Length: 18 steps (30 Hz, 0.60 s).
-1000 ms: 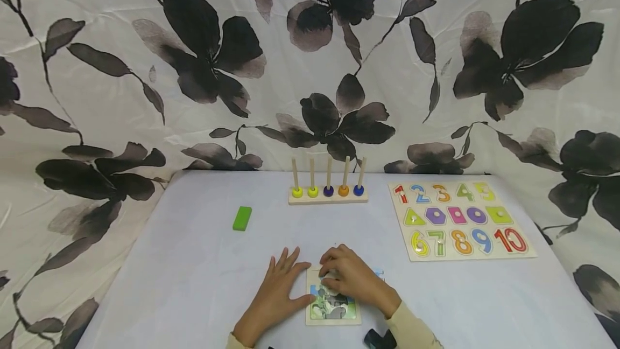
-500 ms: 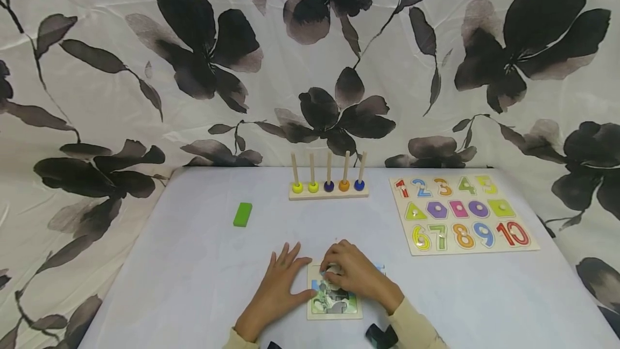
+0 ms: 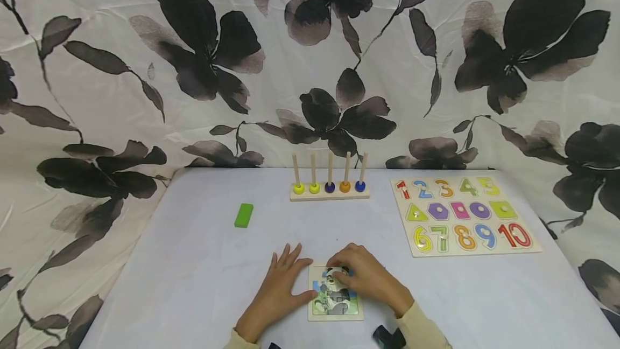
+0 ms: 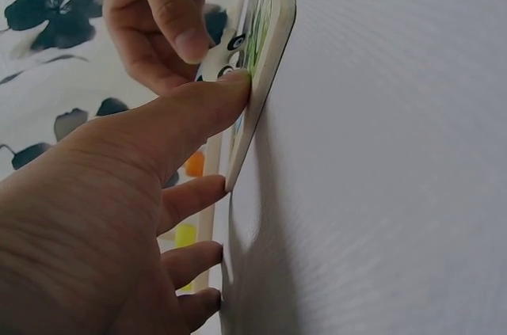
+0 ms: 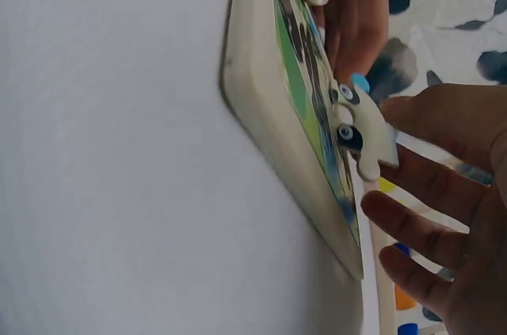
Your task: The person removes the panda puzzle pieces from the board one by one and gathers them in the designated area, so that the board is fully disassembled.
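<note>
On the desk (image 3: 184,263), the block (image 3: 244,215) lay at ten o'clock from the puzzle (image 3: 335,306). At nine, the left hand (image 3: 277,290), fingers spread and gripping nothing, touched the puzzle's edge with thumb and forefinger. At the puzzle's one o'clock, the right hand (image 3: 364,273) pinched the head piece (image 5: 371,131), tilted over it. Pressed at that tilt, the piece could jam; a slack left thumb might let the puzzle slide.

Under your left hand's (image 3: 277,291) thumb, the puzzle frame (image 3: 336,318) looks like smooth, matt wood; beyond that hand, the pegs (image 3: 330,168) look wooden, the backdrop (image 3: 271,77) creased cloth.
</note>
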### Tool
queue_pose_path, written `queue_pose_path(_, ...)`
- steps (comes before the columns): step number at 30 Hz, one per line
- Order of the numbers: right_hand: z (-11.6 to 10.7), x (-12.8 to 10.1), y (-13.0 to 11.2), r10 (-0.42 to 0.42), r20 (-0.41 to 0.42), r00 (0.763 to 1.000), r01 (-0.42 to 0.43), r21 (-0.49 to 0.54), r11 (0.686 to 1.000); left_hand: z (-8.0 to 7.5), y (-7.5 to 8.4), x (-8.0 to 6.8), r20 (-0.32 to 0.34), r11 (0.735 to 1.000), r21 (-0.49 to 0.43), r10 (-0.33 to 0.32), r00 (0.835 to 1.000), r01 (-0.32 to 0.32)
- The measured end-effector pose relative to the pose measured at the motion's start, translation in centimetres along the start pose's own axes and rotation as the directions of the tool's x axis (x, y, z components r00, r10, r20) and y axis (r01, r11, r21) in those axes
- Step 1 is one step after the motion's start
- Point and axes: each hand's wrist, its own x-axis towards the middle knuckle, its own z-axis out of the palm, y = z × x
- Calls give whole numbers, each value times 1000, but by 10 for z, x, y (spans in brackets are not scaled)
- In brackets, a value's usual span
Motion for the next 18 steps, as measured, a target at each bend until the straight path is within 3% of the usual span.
queue_pose_path(11, -2, -4, 7, -56, -26, 998, 58, 83, 995, 2, -1, 1, -16, 1000, -16, 2, 1000, -3)
queue_pose_path(18, -9, -7, 12, 39, -108, 993, -15, 213, 977, 1, 0, 1, -11, 1000, -13, -3, 1000, 3)
